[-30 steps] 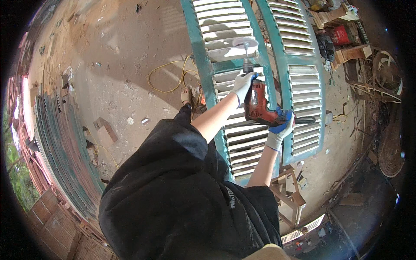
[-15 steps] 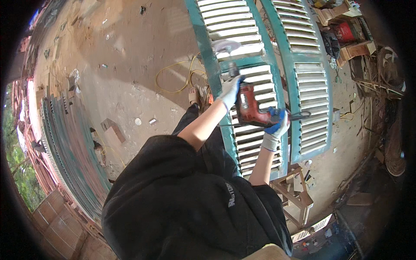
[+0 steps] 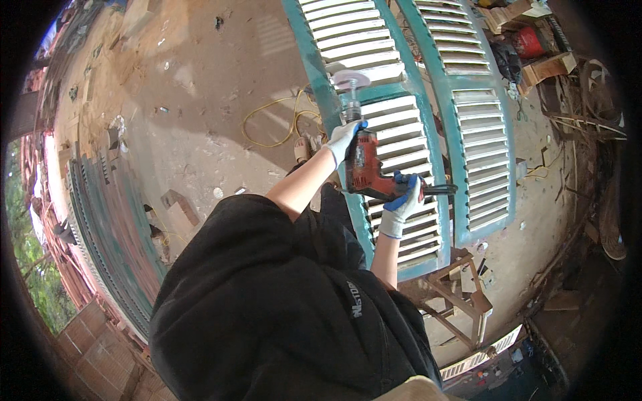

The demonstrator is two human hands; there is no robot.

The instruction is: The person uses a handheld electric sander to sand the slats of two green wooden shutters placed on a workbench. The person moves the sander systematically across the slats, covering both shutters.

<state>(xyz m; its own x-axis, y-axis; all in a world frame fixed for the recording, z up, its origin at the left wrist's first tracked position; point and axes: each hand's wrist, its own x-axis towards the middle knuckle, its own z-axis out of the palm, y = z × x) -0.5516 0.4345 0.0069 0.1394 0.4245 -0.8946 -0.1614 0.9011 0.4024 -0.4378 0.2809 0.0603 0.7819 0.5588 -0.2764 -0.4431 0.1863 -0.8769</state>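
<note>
A red and black power drill (image 3: pixel 366 164) with a round sanding disc (image 3: pixel 351 79) at its tip is held in both my gloved hands. My left hand (image 3: pixel 342 142) is closed round the front of the drill, just behind the chuck. On the rear handle my right hand (image 3: pixel 403 200) is closed, near the dark cord (image 3: pixel 440 190). Below the tool lies a teal louvered shutter (image 3: pixel 319 87) with pale slats. The disc is over the shutter's left side near the crossbar; whether it touches the wood I cannot tell.
A second teal louvered shutter (image 3: pixel 456 167) lies to the right. Yellow cable (image 3: pixel 257 139) loops on the floor at the left of the shutters. Stacked teal shutters (image 3: pixel 110 227) stand at far left. A wooden trestle (image 3: pixel 461 301) is at lower right, wood scraps (image 3: pixel 179 212) at left.
The drill and both hands have shifted left across the shutter, the right hand also slightly nearer to me. The disc, blurred before, now shows more sharply.
</note>
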